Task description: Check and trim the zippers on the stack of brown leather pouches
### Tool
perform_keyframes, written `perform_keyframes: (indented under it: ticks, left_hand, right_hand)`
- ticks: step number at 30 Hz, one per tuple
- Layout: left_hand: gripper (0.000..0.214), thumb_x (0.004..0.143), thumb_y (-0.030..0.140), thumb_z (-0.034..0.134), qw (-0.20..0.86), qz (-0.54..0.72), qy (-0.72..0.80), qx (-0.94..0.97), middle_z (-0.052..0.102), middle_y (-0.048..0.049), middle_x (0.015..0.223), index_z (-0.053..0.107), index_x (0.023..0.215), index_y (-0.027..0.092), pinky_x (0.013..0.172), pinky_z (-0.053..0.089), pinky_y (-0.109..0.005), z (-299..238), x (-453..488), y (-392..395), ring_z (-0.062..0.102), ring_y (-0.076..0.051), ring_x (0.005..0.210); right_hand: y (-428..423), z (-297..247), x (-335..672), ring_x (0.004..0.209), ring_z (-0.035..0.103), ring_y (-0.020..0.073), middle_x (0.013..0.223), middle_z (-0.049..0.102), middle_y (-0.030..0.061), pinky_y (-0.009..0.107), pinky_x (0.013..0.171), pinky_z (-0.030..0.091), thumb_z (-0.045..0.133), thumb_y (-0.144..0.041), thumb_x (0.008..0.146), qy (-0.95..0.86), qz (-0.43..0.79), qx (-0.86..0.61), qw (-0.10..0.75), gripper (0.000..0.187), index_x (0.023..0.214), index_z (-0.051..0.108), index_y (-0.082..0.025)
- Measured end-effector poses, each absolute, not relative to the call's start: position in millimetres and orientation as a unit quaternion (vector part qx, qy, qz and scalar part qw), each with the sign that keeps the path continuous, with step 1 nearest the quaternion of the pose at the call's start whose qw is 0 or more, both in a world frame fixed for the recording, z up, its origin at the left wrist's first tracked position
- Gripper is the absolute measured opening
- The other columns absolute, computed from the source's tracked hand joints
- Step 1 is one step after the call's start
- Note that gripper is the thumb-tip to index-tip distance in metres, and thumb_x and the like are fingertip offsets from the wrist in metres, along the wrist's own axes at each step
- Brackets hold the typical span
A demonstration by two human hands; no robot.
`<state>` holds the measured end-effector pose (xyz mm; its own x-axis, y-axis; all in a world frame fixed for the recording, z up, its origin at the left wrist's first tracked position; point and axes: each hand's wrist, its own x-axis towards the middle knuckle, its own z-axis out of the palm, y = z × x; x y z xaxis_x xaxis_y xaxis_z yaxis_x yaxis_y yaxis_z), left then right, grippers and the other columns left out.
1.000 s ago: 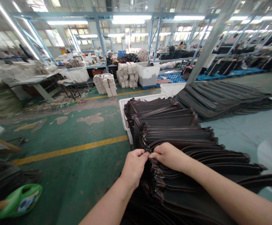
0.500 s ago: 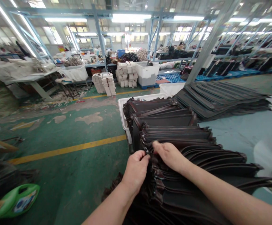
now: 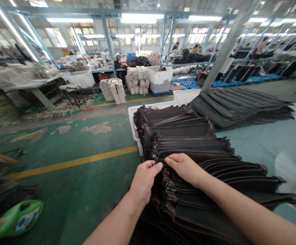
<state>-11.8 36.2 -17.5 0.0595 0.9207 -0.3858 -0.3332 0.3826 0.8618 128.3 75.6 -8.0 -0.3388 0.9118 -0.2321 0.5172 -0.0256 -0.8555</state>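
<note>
Grip state: the left hand [image 3: 144, 177] holds a narrow pinch, thumb against forefinger, at the dark edge [image 3: 168, 194] of the panels [image 3: 196, 144]; the right hand [image 3: 185, 170] holds a similar narrow pinch just beside it; the fingers hide the contact, so the number of layers held cannot be told.

Location: the panels lie in front of the person, in a row running away from the body; the far end reaches the white bin [image 3: 131, 119], the right ends lie toward the blue surface [image 3: 252, 143], and the left ends stand toward the floor [image 3: 74, 146].

Possible faults: a pinch that takes in more than one layer may drag a neighbour out of line, since the layers lie tightly together; a fingertip-only hold may slip if the edge is stiff or slick; uneven pull between the two hands may crease or tear the edge; pressure from the right forearm, which lies over the panels, may skew the row; a push leftward may tip near panels to the floor.

Appearance: the panels are black to dark grey, thin and smooth-faced; the borders show a brownish tint; the left ends are gathered and crinkled, with small bright glints; several near panels bow in shallow curves, while those farther off lie straighter.
</note>
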Motion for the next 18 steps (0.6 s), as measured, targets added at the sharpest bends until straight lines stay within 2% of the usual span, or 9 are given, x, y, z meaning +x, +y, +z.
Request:
perform_keyframes:
  ticks: [4, 8, 13, 18]
  left_hand:
    - [0.033, 0.059, 0.042, 0.067, 0.627, 0.438, 0.558, 0.322, 0.053, -0.0009, 0.052, 0.059, 0.062, 0.01, 0.053, 0.035, -0.025, -13.9, -7.7, 41.8, 0.048, -0.013, 0.052]
    - [0.032, 0.059, 0.042, 0.065, 0.577, 0.447, 0.599, 0.33, 0.048, 0.002, 0.045, 0.056, 0.053, 0.012, 0.047, 0.029, -0.024, -17.7, -3.3, 44.9, 0.04, -0.01, 0.045]
    - [0.027, 0.056, 0.037, 0.064, 0.567, 0.488, 0.599, 0.287, 0.046, 0.0032, 0.044, 0.051, 0.049, 0.014, 0.049, 0.031, -0.024, -26.5, -1.1, 45.8, 0.041, -0.01, 0.047]
    - [0.036, 0.06, 0.049, 0.062, 0.599, 0.508, 0.547, 0.29, 0.054, 0.0003, 0.052, 0.056, 0.056, 0.014, 0.057, 0.036, -0.025, -28.7, -4.8, 41.3, 0.048, -0.013, 0.055]
  right_hand:
    - [75.1, -10.0, 128.5, 0.053, 0.039, 0.0105, 0.053, 0.044, -0.0027, 0.023, 0.055, 0.034, 0.041, -0.032, 0.075, -0.678, 0.449, -0.545, 0.206, 0.027, 0.062, 0.056, -0.014]
    - [70.9, -12.1, 128.9, 0.053, 0.042, 0.0112, 0.054, 0.048, -0.0016, 0.023, 0.056, 0.035, 0.04, -0.033, 0.077, -0.701, 0.415, -0.544, 0.203, 0.029, 0.062, 0.057, -0.015]
    - [62.6, -10.8, 128.5, 0.051, 0.041, 0.0109, 0.05, 0.046, -0.0029, 0.022, 0.053, 0.034, 0.04, -0.035, 0.078, -0.732, 0.375, -0.535, 0.194, 0.031, 0.056, 0.052, -0.017]
    - [59.9, -10.4, 128.5, 0.05, 0.038, 0.0102, 0.048, 0.039, -0.0039, 0.022, 0.05, 0.032, 0.04, -0.035, 0.079, -0.729, 0.374, -0.539, 0.197, 0.033, 0.052, 0.046, -0.018]
